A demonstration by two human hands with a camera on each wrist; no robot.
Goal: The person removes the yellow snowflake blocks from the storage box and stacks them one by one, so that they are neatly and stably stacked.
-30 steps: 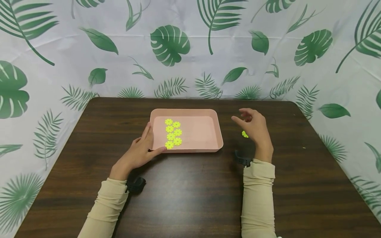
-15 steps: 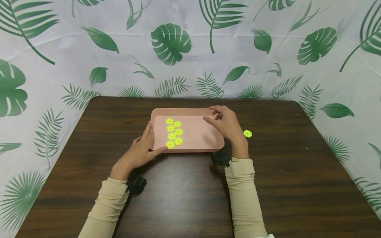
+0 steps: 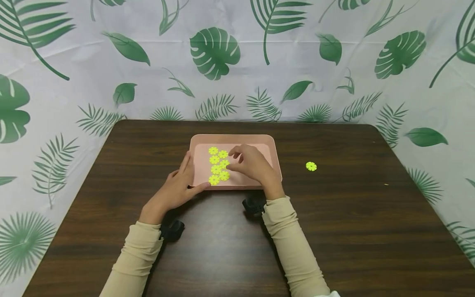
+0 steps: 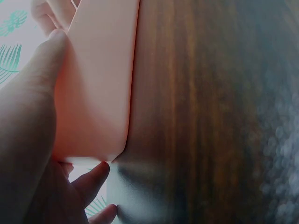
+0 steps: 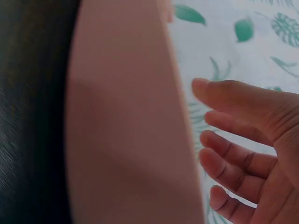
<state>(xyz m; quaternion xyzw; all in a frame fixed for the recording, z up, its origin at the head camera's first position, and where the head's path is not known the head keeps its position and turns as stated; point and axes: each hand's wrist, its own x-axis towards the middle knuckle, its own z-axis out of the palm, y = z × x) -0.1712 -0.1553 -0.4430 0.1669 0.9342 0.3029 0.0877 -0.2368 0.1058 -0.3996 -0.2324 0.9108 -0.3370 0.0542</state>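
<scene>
A shallow pink tray lies on the dark table. Several yellow flower-shaped pieces are laid in two staggered columns in its left half. My left hand rests against the tray's near left corner, thumb along the front rim and fingers along the left side; the left wrist view shows the thumb at the rim. Over the tray hovers my right hand, fingers loosely bent beside the right column, partly covering one piece. In the right wrist view nothing shows between its thumb and fingers.
A single yellow flower-shaped piece lies on the wooden table to the tray's right. Behind the table hangs a white cloth printed with green leaves. Each wrist carries a black strap-on device.
My right hand has moved left from beside the loose yellow piece, across the tray's right rim, to the flower columns. The loose piece is now fully uncovered. My left hand stays at the tray.
</scene>
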